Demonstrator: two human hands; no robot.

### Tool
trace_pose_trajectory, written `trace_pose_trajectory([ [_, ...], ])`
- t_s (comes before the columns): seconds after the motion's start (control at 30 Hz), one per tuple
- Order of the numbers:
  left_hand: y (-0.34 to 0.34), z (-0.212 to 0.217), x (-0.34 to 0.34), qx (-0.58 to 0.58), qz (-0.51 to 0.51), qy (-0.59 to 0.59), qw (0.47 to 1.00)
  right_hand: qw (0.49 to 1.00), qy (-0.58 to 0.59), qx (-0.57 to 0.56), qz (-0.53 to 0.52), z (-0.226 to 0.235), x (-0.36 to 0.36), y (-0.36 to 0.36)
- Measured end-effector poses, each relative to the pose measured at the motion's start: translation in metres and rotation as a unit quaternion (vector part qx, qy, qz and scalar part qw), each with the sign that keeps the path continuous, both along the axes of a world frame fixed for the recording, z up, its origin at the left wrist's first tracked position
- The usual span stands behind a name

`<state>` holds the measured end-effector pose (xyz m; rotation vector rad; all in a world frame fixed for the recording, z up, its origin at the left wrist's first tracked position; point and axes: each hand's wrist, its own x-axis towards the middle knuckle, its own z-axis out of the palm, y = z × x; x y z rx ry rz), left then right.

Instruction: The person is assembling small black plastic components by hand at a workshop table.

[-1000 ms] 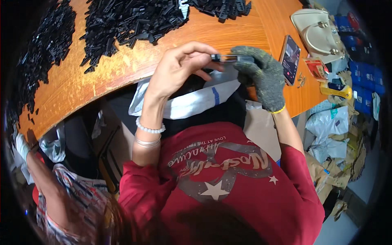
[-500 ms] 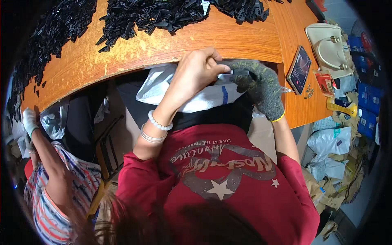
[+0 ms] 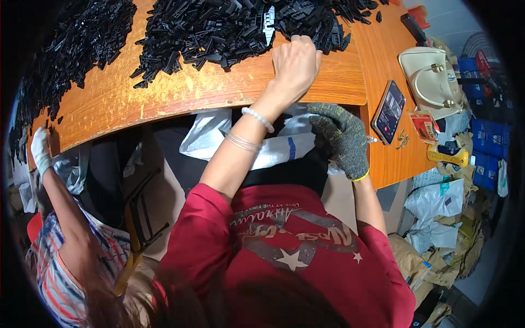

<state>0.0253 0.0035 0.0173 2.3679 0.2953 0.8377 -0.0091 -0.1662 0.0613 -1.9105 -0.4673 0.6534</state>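
Note:
A big heap of small black plastic parts (image 3: pixel 219 27) covers the far side of the orange wooden table (image 3: pixel 164 93). My bare left hand (image 3: pixel 295 63) reaches onto the heap's near edge, knuckles up. Its fingers curl down among the parts, so what they grip is hidden. My right hand (image 3: pixel 343 141), in a grey knit glove, hangs below the table's front edge over a white plastic bag (image 3: pixel 273 150). Its fingers are curled, and a thin pale tip of a small tool (image 3: pixel 373 140) sticks out of the glove to the right.
A phone (image 3: pixel 389 111), a cream handbag (image 3: pixel 429 74), a red packet (image 3: pixel 422 124) and a yellow tool (image 3: pixel 448 157) lie on the table's right part. A second black heap (image 3: pixel 71 44) lies left. Another person's white-gloved hand (image 3: pixel 40 150) rests at the left edge. Filled bags (image 3: pixel 437 202) stand right.
My hands were together at the table's edge working one small part. Now my left hand has stretched forward onto the heap, and my gloved right hand has dropped below the table's edge.

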Motion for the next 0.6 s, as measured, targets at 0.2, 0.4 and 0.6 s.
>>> trace_pose_trajectory([
  [0.2,0.004,-0.006,-0.035,-0.020,0.017,0.027,0.999,0.989,0.075,0.062,-0.113,-0.007,0.016,0.008],
  [0.4,0.012,0.012,-0.083,-0.625,-0.174,0.121,0.751,0.986,0.088,0.139,-0.026,-0.009,0.027,0.030],
  [0.6,0.012,-0.006,-0.100,-0.285,-0.034,-0.066,0.956,0.959,-0.249,0.054,0.126,-0.020,0.034,0.036],
])
